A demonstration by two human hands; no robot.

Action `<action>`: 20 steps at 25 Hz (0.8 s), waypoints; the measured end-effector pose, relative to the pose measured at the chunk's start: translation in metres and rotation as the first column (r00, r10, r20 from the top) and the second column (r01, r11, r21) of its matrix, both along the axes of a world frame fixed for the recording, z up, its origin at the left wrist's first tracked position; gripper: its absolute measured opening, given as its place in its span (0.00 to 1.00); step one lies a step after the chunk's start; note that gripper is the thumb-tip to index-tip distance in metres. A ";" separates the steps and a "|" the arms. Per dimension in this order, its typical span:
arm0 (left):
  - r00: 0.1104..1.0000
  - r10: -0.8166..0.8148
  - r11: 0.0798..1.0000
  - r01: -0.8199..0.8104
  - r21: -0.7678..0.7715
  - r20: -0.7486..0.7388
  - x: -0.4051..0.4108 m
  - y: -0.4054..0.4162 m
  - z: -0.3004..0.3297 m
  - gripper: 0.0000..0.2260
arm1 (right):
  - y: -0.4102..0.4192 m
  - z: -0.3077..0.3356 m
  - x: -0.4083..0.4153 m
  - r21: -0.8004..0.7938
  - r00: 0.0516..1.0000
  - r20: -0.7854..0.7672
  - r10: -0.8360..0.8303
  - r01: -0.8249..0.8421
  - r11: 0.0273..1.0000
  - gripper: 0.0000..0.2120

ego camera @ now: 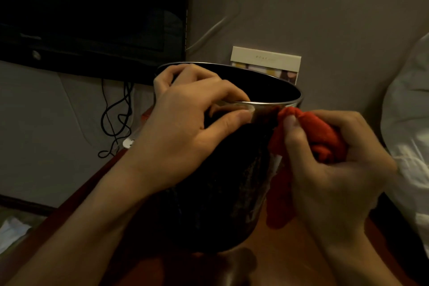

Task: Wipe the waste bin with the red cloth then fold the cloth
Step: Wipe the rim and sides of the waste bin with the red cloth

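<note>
A black waste bin with a shiny metal rim stands on a reddish-brown wooden table in the middle of the view. My left hand grips the near rim, fingers curled inside and thumb outside. My right hand holds a bunched red cloth and presses it against the bin's right side just below the rim. Part of the cloth hangs down beside the bin.
A dark screen hangs on the wall at the upper left, with black cables dangling below. A card leans on the wall behind the bin. White bedding lies at the right.
</note>
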State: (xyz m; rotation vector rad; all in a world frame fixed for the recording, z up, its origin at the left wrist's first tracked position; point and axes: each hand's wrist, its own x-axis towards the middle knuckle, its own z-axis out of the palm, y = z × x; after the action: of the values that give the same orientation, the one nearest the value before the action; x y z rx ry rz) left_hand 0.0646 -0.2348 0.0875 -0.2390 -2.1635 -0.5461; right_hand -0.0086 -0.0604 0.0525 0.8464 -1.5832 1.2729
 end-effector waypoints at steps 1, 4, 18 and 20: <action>1.000 -0.008 1.000 0.008 0.029 0.011 0.001 -0.004 0.000 0.07 | 0.000 -0.001 0.000 -0.007 1.000 -0.005 0.009 -0.010 1.000 0.05; 0.999 -0.024 0.998 0.023 0.052 0.029 0.001 -0.011 0.002 0.07 | -0.004 -0.007 0.002 0.029 0.998 -0.059 0.011 -0.010 1.000 0.04; 1.000 -0.027 0.999 0.027 0.030 0.001 0.001 -0.011 0.002 0.07 | -0.017 -0.028 0.005 0.138 0.996 -0.088 0.002 0.010 0.990 0.07; 1.000 -0.022 0.999 0.022 0.032 -0.002 0.001 -0.011 0.001 0.07 | -0.021 -0.033 0.009 0.201 0.993 -0.120 0.013 0.012 0.979 0.06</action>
State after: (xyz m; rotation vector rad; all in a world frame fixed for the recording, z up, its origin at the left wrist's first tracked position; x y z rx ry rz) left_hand 0.0660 -0.2456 0.0888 -0.2459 -2.1516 -0.5919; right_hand -0.0001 -0.0814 0.0190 1.0306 -1.6330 1.0526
